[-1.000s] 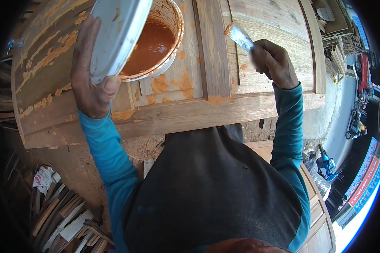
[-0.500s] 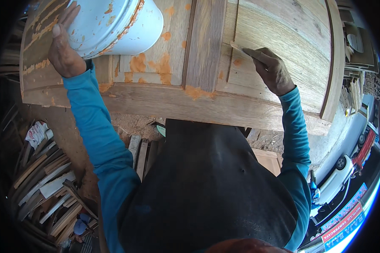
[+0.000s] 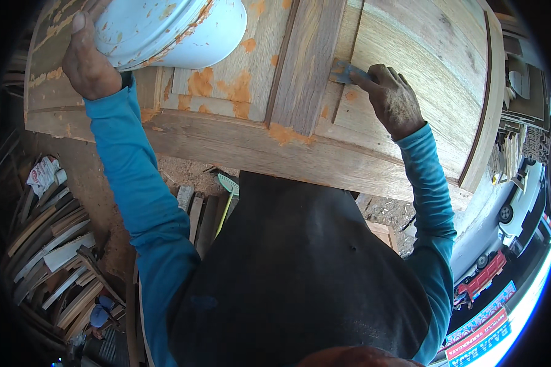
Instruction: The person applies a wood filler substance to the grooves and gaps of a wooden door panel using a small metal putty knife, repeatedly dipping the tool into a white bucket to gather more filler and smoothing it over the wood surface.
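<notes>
My right hand is closed round a putty knife. Its flat blade lies at the groove beside the middle upright of a wooden panelled door. Orange filler marks the blade. With my left hand I hold a white plastic bucket by its side, thumb raised along the rim. The bucket is tilted over the left part of the door, and orange smears cover its rim. Orange filler patches dot the door's left panel and its joints.
Stacked timber offcuts lie on the ground at the left, with a person low beside them. A green plastic thing sits below the door's near edge. A white car and a red vehicle stand at the right.
My right hand has turned the putty knife so its blade faces up, and it has shifted slightly. The bucket and left hand have moved a little up in the picture.
</notes>
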Demonstrator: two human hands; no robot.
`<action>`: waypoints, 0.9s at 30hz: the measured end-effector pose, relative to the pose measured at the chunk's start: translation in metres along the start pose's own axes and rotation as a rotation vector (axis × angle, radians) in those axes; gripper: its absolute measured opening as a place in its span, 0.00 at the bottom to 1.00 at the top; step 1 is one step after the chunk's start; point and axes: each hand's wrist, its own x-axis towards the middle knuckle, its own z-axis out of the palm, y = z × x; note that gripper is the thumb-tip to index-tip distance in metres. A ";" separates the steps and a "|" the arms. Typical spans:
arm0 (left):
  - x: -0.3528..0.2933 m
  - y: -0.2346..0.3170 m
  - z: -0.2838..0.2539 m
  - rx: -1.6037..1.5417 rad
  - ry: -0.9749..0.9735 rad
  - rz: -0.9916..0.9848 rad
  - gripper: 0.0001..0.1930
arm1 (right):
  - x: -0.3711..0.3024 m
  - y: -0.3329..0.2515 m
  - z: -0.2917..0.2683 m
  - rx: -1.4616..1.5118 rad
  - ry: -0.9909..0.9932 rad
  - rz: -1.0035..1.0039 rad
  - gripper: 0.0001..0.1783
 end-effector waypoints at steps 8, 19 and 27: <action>0.001 -0.002 -0.002 0.056 -0.007 0.058 0.33 | -0.001 -0.019 -0.027 -0.067 -0.163 0.077 0.19; -0.001 -0.009 -0.002 -0.060 0.054 -0.015 0.32 | 0.010 -0.018 -0.026 -0.062 -0.176 0.037 0.18; 0.002 -0.007 0.000 0.028 0.022 0.089 0.31 | 0.002 -0.021 -0.031 0.026 -0.242 0.070 0.21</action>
